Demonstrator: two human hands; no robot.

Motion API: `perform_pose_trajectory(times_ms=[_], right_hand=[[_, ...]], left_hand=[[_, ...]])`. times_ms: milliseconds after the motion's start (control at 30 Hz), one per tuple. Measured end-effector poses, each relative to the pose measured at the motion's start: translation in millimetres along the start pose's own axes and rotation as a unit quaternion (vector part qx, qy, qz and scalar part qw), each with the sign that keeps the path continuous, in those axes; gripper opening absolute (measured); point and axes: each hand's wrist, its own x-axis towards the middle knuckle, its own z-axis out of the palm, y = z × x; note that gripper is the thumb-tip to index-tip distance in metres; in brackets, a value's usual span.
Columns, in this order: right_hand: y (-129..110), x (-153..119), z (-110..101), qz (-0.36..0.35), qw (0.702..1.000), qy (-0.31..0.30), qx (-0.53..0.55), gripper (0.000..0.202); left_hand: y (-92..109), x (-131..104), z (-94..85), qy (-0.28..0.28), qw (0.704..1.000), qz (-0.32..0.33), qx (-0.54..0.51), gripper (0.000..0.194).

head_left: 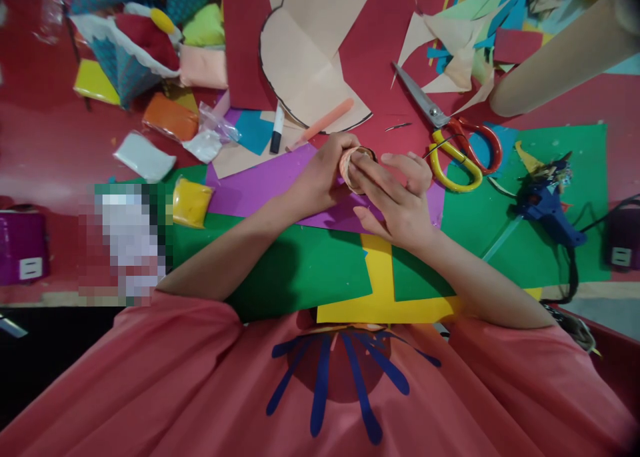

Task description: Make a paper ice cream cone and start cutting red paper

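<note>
In the middle of the head view my left hand (pixel 330 167) is closed around a small round peach-coloured roll with a ridged, braided-looking rim (pixel 347 170). Two fingertips of my right hand (pixel 403 200) rest on the roll's opening, and its thumb and other fingers stand apart. What the fingertips do inside the roll is hidden. A coral stick-shaped piece (pixel 330 120) lies just beyond my left hand, near a black-and-white marker (pixel 277 129). To the right of my right hand are scissors (pixel 453 144) with red and yellow handles, blades pointing away.
Purple (pixel 240 194) and green (pixel 310 257) sheets lie under my forearms. A blue glue gun (pixel 547 210) with its cord sits at right. Cut paper scraps (pixel 460 50), a cardboard tube (pixel 560 57), a peach cutout (pixel 305 64) and several clay packets (pixel 193 202) lie around.
</note>
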Motion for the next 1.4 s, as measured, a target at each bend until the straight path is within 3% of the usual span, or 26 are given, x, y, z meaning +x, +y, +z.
perform_pose_trajectory(times_ms=[100,233,467,633,767,867,967,1100,1400], right_hand=[[2,-4,2,0.007,0.999,-0.027,0.028,0.043],[3,-8,6,0.038,0.994,-0.083,0.065,0.045],[2,-4,4,0.018,0.993,-0.08,0.084,0.047],[7,-2,-3,0.05,0.992,0.003,0.115,0.034],[9,0,-8,0.104,0.991,-0.013,0.082,0.036],[8,3,-10,0.075,0.994,0.007,0.083,0.031],[7,4,-9,0.045,0.994,0.03,0.095,0.028],[6,3,-1,0.028,0.996,0.041,0.078,0.028],[6,1,-3,0.067,0.994,-0.062,0.065,0.037]], left_hand=[[-1,0,0.4,-0.005,1.0,0.017,0.01,0.04],[-3,-1,1.3,-0.013,1.0,-0.007,-0.001,0.042],[-1,-6,3.4,-0.033,0.999,-0.027,-0.012,0.044],[3,-1,2.0,-0.022,1.0,-0.001,0.006,0.046],[5,2,4.2,-0.002,1.0,0.01,0.025,0.04],[7,1,7.7,0.027,0.999,-0.019,0.024,0.044],[8,-1,9.0,0.019,0.998,-0.055,0.014,0.044],[7,-3,7.4,0.008,0.999,-0.044,0.02,0.041],[1,-5,10.4,0.025,0.999,-0.029,0.022,0.042]])
